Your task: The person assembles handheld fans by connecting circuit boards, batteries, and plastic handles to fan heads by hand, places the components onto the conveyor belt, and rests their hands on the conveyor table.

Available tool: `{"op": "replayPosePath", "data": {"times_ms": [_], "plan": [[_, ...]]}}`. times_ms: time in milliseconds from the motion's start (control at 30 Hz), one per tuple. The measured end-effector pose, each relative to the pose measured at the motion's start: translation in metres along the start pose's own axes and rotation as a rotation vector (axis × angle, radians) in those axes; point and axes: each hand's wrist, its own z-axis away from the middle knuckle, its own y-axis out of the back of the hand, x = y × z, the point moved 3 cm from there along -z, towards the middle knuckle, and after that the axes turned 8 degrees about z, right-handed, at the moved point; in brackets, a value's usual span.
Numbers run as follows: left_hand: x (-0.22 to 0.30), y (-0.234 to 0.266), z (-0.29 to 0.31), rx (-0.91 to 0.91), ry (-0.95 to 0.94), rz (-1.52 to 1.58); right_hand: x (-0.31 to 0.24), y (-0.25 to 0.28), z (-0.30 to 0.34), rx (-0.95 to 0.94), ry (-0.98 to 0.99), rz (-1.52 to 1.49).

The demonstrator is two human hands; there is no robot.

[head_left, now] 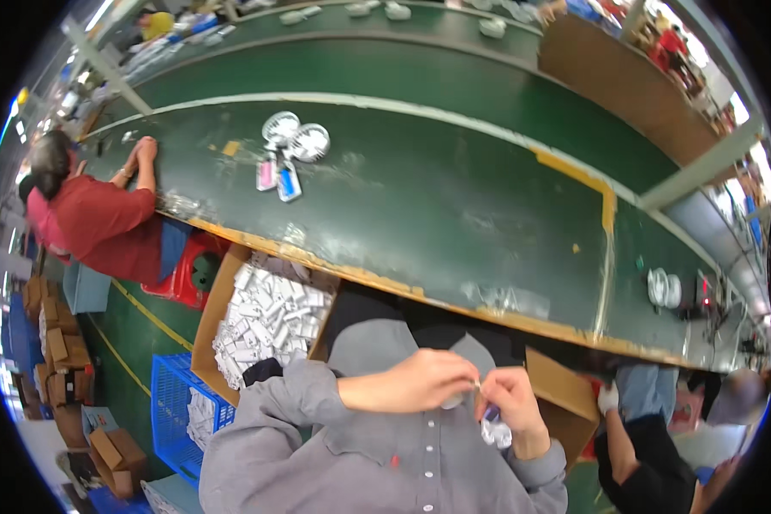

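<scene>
My hands meet in front of my chest, just below the table edge. My left hand [437,377] is closed, its fingertips pinching something small and pale. My right hand [512,403] is also closed, its thumb and forefinger close to the left fingertips. From the lower side of my right hand sticks out a small item with a dark purple part and a shiny clear end [496,431]. The fingers cover the rest of it, so its kind does not show.
On the green worktable [454,206] lie two round white-rimmed items [308,142] with pink and blue parts. A carton [210,330] of small white pieces stands left of me, beside a blue basket [167,385]. A person in red [111,214] sits left; another in black [651,463] is right.
</scene>
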Motion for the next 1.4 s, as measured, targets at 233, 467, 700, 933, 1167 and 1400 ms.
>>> {"op": "replayPosePath", "data": {"times_ms": [233,467,700,933,1167,1400], "plan": [[-0.008,0.005,-0.004,0.057,0.186,0.384,-0.023,-0.012,-0.008,0.103,0.042,-0.027],[-0.013,-0.005,-0.003,0.132,0.222,0.323,-0.021,-0.013,-0.005,0.144,0.069,0.005],[-0.009,-0.009,0.002,0.105,-0.061,0.042,0.001,-0.013,0.008,0.17,0.031,-0.05],[-0.017,-0.02,0.017,0.168,0.498,0.608,-0.01,-0.006,-0.001,0.033,0.002,-0.084],[0.0,-0.003,0.01,-0.141,0.061,0.24,0.006,-0.02,0.024,-0.009,-0.114,-0.08],[0.008,-0.018,0.015,-0.195,0.402,0.342,-0.009,-0.016,0.041,0.025,-0.171,-0.024]]}}
